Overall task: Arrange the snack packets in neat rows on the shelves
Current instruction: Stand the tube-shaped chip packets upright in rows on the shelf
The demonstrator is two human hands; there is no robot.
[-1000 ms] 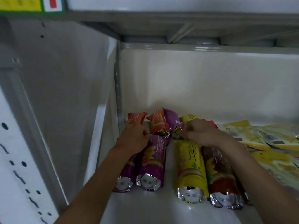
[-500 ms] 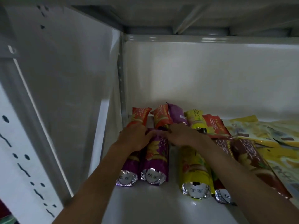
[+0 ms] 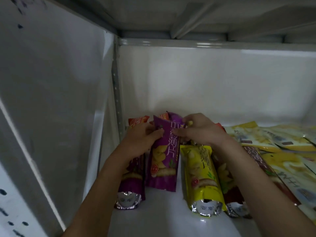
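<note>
A purple snack packet (image 3: 165,161) is lifted off the white shelf (image 3: 153,214), tilted with its far end up. My left hand (image 3: 143,141) grips its upper left edge and my right hand (image 3: 200,130) pinches its upper right edge. A second purple packet (image 3: 130,187) lies flat at the far left under my left wrist. To the right lie a yellow packet (image 3: 201,177) and a dark red packet (image 3: 230,190), foil ends toward me. Behind my hands, orange and purple packets (image 3: 138,120) show at the back.
Flat yellow pouches (image 3: 273,139) lie spread over the right of the shelf. A grey side panel (image 3: 51,100) and a slotted upright (image 3: 117,100) close off the left. The white back wall (image 3: 205,82) and the shelf above (image 3: 188,14) bound the space.
The second purple packet, lying flat in the row before, has been picked up by both hands and tipped up. The camera has moved closer and lower into the shelf.
</note>
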